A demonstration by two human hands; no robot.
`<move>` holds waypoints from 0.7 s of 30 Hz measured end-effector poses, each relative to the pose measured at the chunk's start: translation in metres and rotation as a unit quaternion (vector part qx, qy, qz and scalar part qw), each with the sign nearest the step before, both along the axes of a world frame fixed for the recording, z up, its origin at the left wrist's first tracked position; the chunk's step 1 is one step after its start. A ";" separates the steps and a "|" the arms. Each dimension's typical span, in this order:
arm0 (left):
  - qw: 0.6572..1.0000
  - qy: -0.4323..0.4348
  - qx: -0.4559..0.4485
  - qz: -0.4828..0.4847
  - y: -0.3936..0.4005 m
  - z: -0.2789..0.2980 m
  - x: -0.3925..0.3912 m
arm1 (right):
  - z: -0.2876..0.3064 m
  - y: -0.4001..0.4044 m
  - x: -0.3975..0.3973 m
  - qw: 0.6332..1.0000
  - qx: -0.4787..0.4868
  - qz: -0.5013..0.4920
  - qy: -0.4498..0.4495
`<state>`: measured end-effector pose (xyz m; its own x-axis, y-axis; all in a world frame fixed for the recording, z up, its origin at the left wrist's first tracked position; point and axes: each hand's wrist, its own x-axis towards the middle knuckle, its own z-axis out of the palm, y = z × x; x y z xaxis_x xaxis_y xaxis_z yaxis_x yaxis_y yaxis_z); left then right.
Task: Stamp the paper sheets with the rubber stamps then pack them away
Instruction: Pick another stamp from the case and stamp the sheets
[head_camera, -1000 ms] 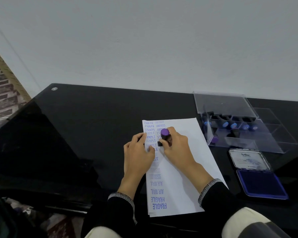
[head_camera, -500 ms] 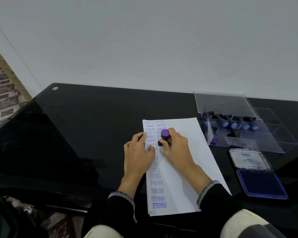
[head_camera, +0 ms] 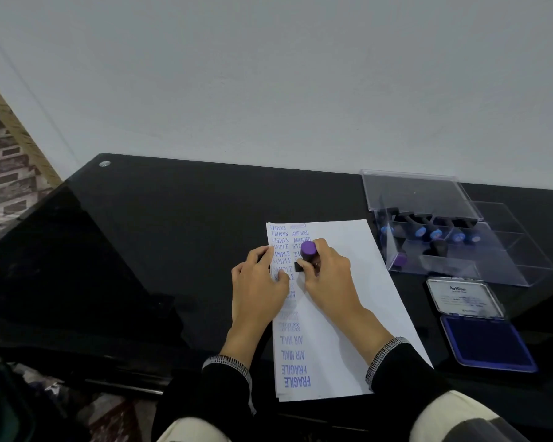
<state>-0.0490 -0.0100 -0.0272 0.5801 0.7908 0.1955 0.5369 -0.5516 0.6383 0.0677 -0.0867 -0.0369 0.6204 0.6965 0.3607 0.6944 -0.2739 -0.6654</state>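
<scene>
Even, soft, fairly dim light; no hard shadows cast. Wall [head_camera: 268, 74] rendered flat grey. Faint sheen and reflections seen on the glossy black tabletop [head_camera: 173, 234]. Wide-angle bending noted at edges. Stamped text near the paper's [head_camera: 348, 298] top slightly soft.

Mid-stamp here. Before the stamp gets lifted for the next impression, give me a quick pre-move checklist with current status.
1. Right hand gripping the purple-topped stamp: ok.
2. Stamp base down on the paper sheet: ok, as far as the view shows.
3. Left hand pinning the sheet's left edge: ok.
4. Blank space left for more impressions: ok, the sheet's right part is unstamped.
5. Ink pad open and apparently within reach: ok.
6. Impression under the stamp clean: cannot tell, hidden.
</scene>
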 end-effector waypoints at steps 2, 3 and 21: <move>1.000 0.000 -0.002 -0.001 0.000 0.000 0.000 | 0.000 0.000 0.000 1.000 0.001 -0.001 0.002; 1.000 0.000 -0.002 -0.002 0.000 0.000 0.000 | 0.000 0.000 -0.001 1.000 0.001 -0.002 0.003; 1.000 0.003 -0.013 0.003 0.003 -0.003 0.002 | 0.022 -0.006 0.022 0.958 0.048 -0.080 0.271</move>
<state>-0.0469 -0.0075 -0.0298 0.5761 0.7992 0.1717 0.5444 -0.5318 0.6487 0.0894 -0.0930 -0.0148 0.8309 0.5563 0.0127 0.1933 -0.2672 -0.9441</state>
